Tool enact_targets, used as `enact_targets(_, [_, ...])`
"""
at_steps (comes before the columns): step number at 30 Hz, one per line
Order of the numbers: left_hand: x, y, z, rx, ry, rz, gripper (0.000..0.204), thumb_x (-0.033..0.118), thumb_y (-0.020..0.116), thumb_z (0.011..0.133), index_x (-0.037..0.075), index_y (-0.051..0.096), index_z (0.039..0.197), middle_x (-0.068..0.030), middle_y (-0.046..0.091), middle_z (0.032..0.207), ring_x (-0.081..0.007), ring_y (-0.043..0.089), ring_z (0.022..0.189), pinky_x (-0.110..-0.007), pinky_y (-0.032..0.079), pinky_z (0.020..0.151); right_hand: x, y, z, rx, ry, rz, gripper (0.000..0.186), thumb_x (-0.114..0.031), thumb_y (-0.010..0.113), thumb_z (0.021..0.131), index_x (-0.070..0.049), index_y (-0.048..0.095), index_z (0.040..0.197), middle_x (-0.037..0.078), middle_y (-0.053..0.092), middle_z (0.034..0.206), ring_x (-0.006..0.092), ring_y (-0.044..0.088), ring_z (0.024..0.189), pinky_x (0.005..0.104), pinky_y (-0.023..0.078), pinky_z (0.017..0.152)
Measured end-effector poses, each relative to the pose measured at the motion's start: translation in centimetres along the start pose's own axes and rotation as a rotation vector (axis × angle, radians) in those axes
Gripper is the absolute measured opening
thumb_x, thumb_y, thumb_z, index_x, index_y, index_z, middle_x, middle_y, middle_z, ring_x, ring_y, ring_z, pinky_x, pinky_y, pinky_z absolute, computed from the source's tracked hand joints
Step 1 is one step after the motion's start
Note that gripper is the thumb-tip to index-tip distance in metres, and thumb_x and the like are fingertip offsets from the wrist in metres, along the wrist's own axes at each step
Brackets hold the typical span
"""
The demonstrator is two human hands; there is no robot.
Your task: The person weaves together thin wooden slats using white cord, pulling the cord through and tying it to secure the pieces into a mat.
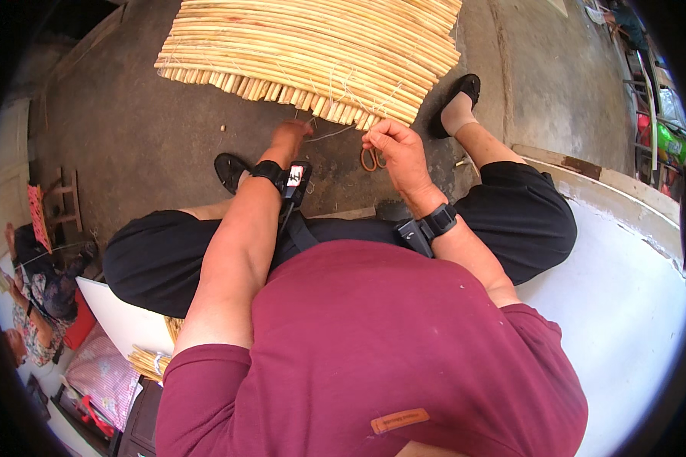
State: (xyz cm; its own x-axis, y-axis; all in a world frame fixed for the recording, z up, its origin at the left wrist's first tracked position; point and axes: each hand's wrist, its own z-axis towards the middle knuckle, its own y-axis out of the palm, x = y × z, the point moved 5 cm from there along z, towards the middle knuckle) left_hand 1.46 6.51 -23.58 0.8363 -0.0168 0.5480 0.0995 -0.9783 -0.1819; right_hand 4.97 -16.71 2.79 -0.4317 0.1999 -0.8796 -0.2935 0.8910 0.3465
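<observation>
A mat of pale yellow reed stalks (312,46), laid side by side and tied with thin string, spreads out in front of me. Beneath its near edge, my left hand (288,142) is closed, its fingertips partly hidden, with a thin pale string (332,135) at them. That string stretches across toward my right hand (396,152), whose thumb and forefinger pinch together by the stalk ends at the mat's near right corner. A pair of scissors (370,160) with orange-brown handles lies on the floor just below the right hand, partly covered by it.
My shoes rest on the concrete floor (152,129) either side of the hands. A small stalk offcut (222,128) lies to the left. Behind on the left are a bundle of stalks (149,362) and another seated person (46,305). A low ledge (602,179) runs along the right.
</observation>
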Motion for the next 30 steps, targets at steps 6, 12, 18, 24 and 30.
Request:
enact_targets(6, [0.5,-2.9,-0.6,-0.075,-0.186,0.907,0.024,0.022,0.058,0.091,0.016,0.063,0.113,-0.0103,0.065,0.105,-0.0231,0.063,0.094,-0.037,0.05,0.079,1.0,-1.8,0.2,0.021,0.066,-0.025,0.009,-0.009,0.061,0.087,-0.001,0.063,0.084,0.001,0.061,0.08,0.0084,0.055,0.075,0.0221,0.046,0.072])
enact_targets(12, [3.7,-4.3,-10.4,0.147,-0.055,-0.044,0.017,0.021,0.061,0.084,0.009,0.071,0.092,-0.0136,0.068,0.098,-0.0292,0.065,0.084,-0.035,0.05,0.076,0.6,-2.0,0.4,-0.169,0.121,-0.486,0.006,-0.002,0.055,0.084,-0.002,0.06,0.08,0.001,0.06,0.075,0.0084,0.055,0.065,0.022,0.042,0.058])
enact_targets(18, [15.4,-0.7,-23.0,0.055,0.688,0.613,0.021,0.007,0.066,0.08,0.005,0.066,0.101,-0.0093,0.064,0.078,-0.0139,0.057,0.063,-0.031,0.047,0.06,2.8,-3.3,-1.0,-0.365,0.38,-0.906,0.006,-0.006,0.058,0.078,-0.001,0.059,0.074,0.004,0.06,0.063,0.0113,0.057,0.065,0.0272,0.045,0.058])
enact_targets(24, [20.0,1.1,-26.7,0.405,1.168,0.775,0.025,0.008,0.064,0.079,0.01,0.06,0.104,-0.012,0.064,0.089,-0.0334,0.062,0.072,-0.041,0.05,0.061,0.7,-2.6,-0.4,-0.293,0.162,-0.462,0.008,-0.009,0.06,0.085,-0.004,0.061,0.08,0.003,0.062,0.08,0.0076,0.054,0.071,0.0237,0.045,0.064])
enact_targets(30, [18.6,1.9,-25.5,0.278,1.163,1.044,0.005,0.007,0.058,0.076,0.011,0.057,0.08,-0.0082,0.062,0.08,-0.0294,0.063,0.069,-0.041,0.05,0.058,-0.1,-2.4,-0.4,-0.168,0.168,0.004,0.011,-0.014,0.059,0.09,-0.003,0.061,0.09,0.008,0.063,0.1,0.0094,0.057,0.08,0.0242,0.049,0.072])
